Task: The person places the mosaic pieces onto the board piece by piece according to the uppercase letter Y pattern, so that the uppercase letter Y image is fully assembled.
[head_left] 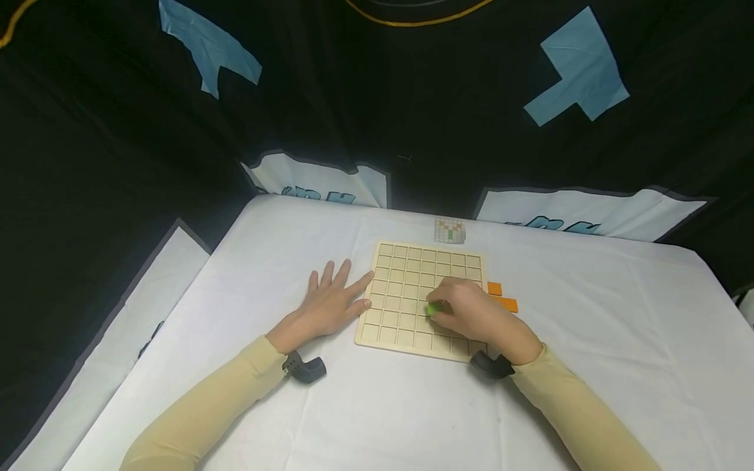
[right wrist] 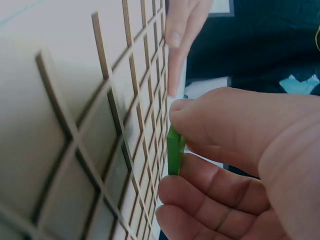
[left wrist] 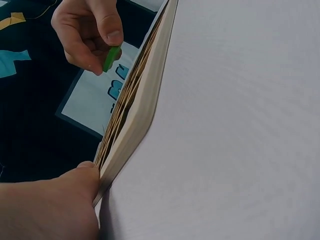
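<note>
A pale wooden board with a grid of square cells lies on the white table. Above its middle, the right hand pinches a small green piece between thumb and fingers. In the right wrist view the green piece is held on edge, close to the grid. The left hand lies with spread fingers at the board's left side, thumb and index finger at the edge. The left wrist view has the left thumb against the board's side.
Two orange pieces, a square and a longer one, lie just right of the board, partly beside the right hand. A small patterned card lies behind the board. Dark cloth hangs behind the table.
</note>
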Demonstrator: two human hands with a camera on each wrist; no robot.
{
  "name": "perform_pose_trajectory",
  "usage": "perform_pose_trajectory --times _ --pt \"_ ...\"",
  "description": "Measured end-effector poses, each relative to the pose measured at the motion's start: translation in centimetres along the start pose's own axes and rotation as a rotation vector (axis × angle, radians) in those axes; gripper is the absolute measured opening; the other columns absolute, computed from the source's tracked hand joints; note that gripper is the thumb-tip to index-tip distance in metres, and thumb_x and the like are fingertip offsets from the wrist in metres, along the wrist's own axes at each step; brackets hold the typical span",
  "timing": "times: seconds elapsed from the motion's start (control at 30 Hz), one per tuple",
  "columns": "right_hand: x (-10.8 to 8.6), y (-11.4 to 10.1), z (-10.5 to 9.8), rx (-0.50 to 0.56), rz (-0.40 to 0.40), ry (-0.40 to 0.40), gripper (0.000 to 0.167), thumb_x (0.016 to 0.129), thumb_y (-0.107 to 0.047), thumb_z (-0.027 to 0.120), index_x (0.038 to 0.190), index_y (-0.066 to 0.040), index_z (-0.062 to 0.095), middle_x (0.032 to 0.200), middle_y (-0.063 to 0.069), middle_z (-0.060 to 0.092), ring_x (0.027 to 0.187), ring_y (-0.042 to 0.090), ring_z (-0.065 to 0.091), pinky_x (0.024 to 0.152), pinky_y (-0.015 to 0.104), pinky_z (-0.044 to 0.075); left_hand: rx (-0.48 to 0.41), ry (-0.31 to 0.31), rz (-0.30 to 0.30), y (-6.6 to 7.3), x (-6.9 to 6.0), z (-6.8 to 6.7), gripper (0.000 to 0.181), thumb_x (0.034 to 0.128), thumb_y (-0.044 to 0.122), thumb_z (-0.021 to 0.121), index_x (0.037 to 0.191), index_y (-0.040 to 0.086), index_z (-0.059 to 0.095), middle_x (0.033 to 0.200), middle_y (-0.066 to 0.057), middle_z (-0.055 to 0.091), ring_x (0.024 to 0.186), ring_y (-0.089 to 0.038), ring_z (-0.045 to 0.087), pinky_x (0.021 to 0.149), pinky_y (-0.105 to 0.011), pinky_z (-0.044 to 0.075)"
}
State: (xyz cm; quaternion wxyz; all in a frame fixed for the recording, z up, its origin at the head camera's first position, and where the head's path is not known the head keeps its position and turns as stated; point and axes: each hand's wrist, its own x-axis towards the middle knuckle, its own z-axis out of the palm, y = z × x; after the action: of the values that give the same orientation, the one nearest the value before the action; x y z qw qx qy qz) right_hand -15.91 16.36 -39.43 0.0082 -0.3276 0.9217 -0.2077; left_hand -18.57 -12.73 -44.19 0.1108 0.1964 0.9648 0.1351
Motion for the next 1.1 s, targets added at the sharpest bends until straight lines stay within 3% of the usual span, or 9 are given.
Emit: perform_pose_trajectory --times 0.13,0.33,0.53,1.1 --pt "0.3 -0.3 0.7 0.004 -0.016 -0.012 0.006 0.087 -0.005 0.076 0.09 -0.01 0.074 0.082 -0.001 0.064 0.076 0.01 0.051 0.071 0.025 0.047 -0.001 0.002 0.0 -0.1 0.0 0.0 0.062 0.1064 0.052 0.039 0.163 0.03 0.026 0.171 -0.025 0.006 0.155 -0.054 -0.002 0.12 -0.076 0.002" --pt "0.3 -0.6 1.4 0.027 -0.002 -0.019 0.015 0.086 -0.005 0.077 0.101 -0.006 0.078 0.093 0.002 0.072 0.082 0.011 0.057 0.075 0.027 0.052 0.001 0.001 0.0 -0.1 0.0 0.0 0.062 0.1064 0.053 0.038 0.163 0.031 0.026 0.171 -0.024 0.005 0.156 -0.054 -0.003 0.12 -0.075 0.002" --pt "0.3 -0.7 1.7 0.017 -0.019 -0.018 0.016 0.086 -0.004 0.076 0.101 -0.006 0.078 0.091 0.001 0.072 0.081 0.01 0.058 0.075 0.027 0.053 -0.003 0.001 0.001 -0.1 0.0 0.0 0.062 0.1064 0.053 0.038 0.163 0.03 0.026 0.171 -0.024 0.006 0.156 -0.054 -0.003 0.12 -0.075 0.002" --pt "0.3 -1.0 2.4 0.015 0.017 -0.045 0.021 0.084 -0.004 0.077 0.105 -0.004 0.078 0.088 0.0 0.068 0.075 0.009 0.05 0.068 0.022 0.047 -0.019 0.003 0.007 -0.3 -0.1 0.0 0.062 0.1061 0.053 0.038 0.163 0.031 0.027 0.171 -0.024 0.005 0.156 -0.053 -0.003 0.12 -0.075 0.001"
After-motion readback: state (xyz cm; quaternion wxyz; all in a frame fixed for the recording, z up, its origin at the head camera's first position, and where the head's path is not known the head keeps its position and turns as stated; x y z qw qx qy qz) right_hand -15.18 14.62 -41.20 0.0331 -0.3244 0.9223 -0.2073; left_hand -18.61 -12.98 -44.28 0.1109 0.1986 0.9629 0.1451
